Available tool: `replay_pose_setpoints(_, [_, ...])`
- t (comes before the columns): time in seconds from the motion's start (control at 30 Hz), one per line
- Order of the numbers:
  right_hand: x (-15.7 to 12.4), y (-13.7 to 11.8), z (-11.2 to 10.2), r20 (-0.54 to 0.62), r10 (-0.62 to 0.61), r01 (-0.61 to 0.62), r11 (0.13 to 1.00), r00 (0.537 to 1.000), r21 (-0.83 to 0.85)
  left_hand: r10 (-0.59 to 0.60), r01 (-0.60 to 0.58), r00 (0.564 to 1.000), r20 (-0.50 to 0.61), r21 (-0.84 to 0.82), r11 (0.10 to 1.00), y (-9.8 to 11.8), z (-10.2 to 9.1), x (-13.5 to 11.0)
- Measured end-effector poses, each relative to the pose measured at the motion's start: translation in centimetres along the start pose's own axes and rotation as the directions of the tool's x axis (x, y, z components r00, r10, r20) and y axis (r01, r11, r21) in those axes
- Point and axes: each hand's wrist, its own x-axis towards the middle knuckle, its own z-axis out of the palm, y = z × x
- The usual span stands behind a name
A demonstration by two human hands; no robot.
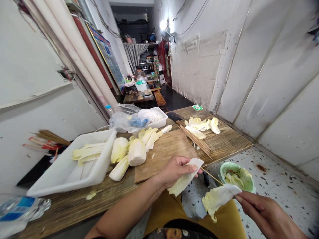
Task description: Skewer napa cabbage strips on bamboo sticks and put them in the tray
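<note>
My left hand (174,171) is closed on a piece of cabbage leaf (185,181) and a thin bamboo skewer (211,176) that sticks out to the right. My right hand (264,212) pinches a second cabbage leaf piece (219,199) at its white end, low over my lap. Both hands are off the table's front edge, above my yellow trousers. Behind them lies a wooden cutting board (164,152).
On the wooden table (224,142) sit a white tray (67,169) with cabbage strips, cabbage chunks (136,151), a bundle of skewers (196,141), more leaves (201,125), a cleaver (174,116) and a white basket (154,116). A green bowl (236,176) stands on the floor. A person sits far back.
</note>
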Motion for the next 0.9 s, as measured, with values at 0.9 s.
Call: replay_pose_setpoints(0.9, [2.4,-2.3,1.7,-0.048,0.001,0.004,0.995,0.999,0.102,0.182,-0.213,0.967,0.178,0.176,0.961,-0.1,1.6,-0.1])
